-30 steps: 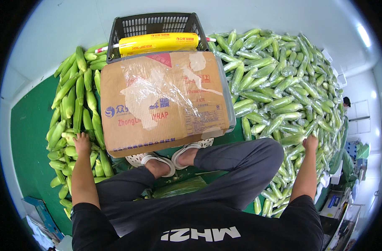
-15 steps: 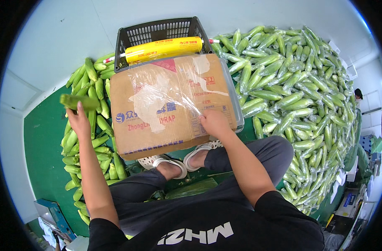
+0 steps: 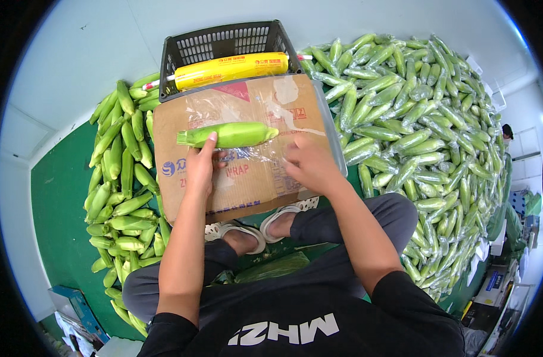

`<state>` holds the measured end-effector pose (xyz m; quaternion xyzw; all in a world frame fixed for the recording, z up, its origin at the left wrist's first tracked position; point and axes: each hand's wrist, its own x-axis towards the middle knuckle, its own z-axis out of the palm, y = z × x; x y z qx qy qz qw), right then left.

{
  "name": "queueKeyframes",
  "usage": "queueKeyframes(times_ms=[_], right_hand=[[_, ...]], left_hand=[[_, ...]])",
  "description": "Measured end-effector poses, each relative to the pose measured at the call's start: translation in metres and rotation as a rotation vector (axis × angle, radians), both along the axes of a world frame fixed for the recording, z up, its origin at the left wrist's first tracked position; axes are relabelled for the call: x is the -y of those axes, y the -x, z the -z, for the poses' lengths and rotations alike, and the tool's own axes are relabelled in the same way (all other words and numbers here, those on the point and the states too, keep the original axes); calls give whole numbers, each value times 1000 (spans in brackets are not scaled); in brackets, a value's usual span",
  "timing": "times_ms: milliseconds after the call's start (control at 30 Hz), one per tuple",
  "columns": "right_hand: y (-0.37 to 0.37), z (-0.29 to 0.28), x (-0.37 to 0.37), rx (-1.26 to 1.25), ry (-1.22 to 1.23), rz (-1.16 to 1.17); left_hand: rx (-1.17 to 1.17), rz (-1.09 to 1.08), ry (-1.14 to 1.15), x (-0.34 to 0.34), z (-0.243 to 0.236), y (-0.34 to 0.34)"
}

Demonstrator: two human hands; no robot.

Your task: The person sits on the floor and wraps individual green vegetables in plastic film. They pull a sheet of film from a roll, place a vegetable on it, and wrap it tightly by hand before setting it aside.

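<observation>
My left hand (image 3: 201, 165) holds a green ear of corn (image 3: 233, 135) in its husk by the left end, the thumb on top. The ear lies crosswise over clear cling film (image 3: 256, 153) spread on a flat brown cardboard box (image 3: 236, 189). At the box's right side my right hand (image 3: 310, 163) is closed, fingers curled at the film's edge; its fingertips are partly hidden. Just beyond the box, a yellow roll of cling film (image 3: 233, 70) rests across a black plastic crate (image 3: 224, 44).
Unwrapped ears of corn (image 3: 125, 226) are heaped on the green floor (image 3: 60, 202) at left. A big pile of film-wrapped ears (image 3: 426, 143) fills the right side. White clogs (image 3: 247, 232) are on my feet below the box. A white wall (image 3: 105, 65) stands behind.
My left hand has brought the ear of corn from beside the left heap rightward onto the film over the box. My right hand has shifted slightly to the right.
</observation>
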<state>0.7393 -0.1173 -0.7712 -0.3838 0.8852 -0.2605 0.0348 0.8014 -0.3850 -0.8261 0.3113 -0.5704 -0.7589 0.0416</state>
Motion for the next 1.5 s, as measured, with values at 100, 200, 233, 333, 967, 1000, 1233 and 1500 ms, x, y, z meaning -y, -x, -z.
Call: queueKeyframes(times_ms=[100, 200, 233, 333, 967, 1000, 1233, 1500], right_hand=[[32, 32, 44, -287, 268, -60], [54, 75, 62, 126, 402, 218], [53, 74, 72, 207, 424, 261], [57, 79, 81, 259, 448, 345], [157, 28, 69, 647, -245, 273], [151, 20, 82, 325, -243, 248], [150, 54, 100, 151, 24, 193], [72, 30, 9, 574, -335, 9]], left_hand=[[-147, 117, 1030, 19, 26, -11], [-216, 298, 1569, 35, 17, -25], [-311, 346, 1553, 52, 24, -28], [-218, 455, 654, 84, 16, -35], [151, 518, 1441, 34, -3, 19], [280, 508, 1422, 38, -13, 37], [2, 65, 1355, 95, 9, 150], [-140, 649, 1378, 10, 4, -44]])
